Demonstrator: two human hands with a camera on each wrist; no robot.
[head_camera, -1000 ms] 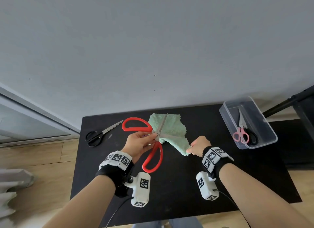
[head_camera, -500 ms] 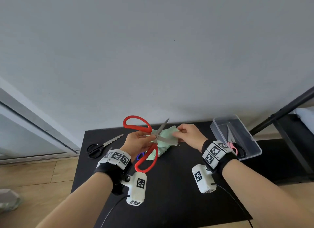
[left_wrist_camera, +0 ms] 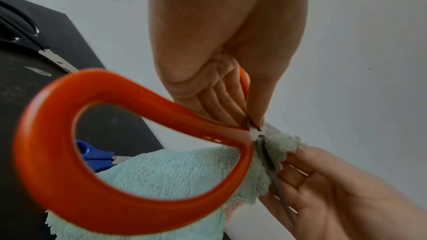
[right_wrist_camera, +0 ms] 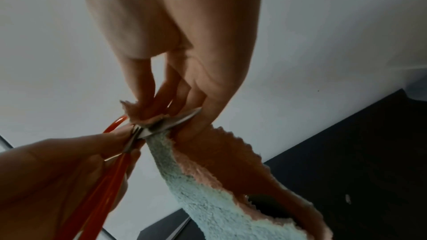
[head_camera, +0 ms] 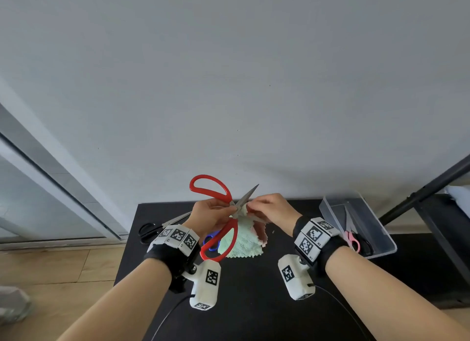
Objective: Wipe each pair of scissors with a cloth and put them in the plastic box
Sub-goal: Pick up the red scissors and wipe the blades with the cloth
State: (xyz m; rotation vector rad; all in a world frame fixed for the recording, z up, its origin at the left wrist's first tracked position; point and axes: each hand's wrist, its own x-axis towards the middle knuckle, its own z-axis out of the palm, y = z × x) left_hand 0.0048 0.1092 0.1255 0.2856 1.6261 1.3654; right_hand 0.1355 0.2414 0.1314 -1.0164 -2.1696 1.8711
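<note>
My left hand [head_camera: 215, 213] grips the red-handled scissors [head_camera: 211, 188] near the pivot, above the black table [head_camera: 254, 302]. The blades stand spread apart and one tip points up to the right. My right hand [head_camera: 267, 208] pinches the green cloth [head_camera: 241, 241] around the lower blade close to the pivot; the cloth hangs down from it. In the left wrist view the red handle loop [left_wrist_camera: 129, 152] fills the frame and the cloth [left_wrist_camera: 275, 145] wraps the blade. In the right wrist view my fingers [right_wrist_camera: 184, 101] press the cloth [right_wrist_camera: 208, 189] on the blade [right_wrist_camera: 182, 119].
Black-handled scissors [head_camera: 155, 229] lie at the table's back left. Blue-handled scissors [head_camera: 212, 241] lie under the red ones. A clear plastic box [head_camera: 381, 236] at the back right holds pink and black scissors. A grey wall stands behind; a dark stand rises at the right.
My right hand lifted the cloth off the table and brought it up to the scissor blades. The left hand raised the red scissors a little higher.
</note>
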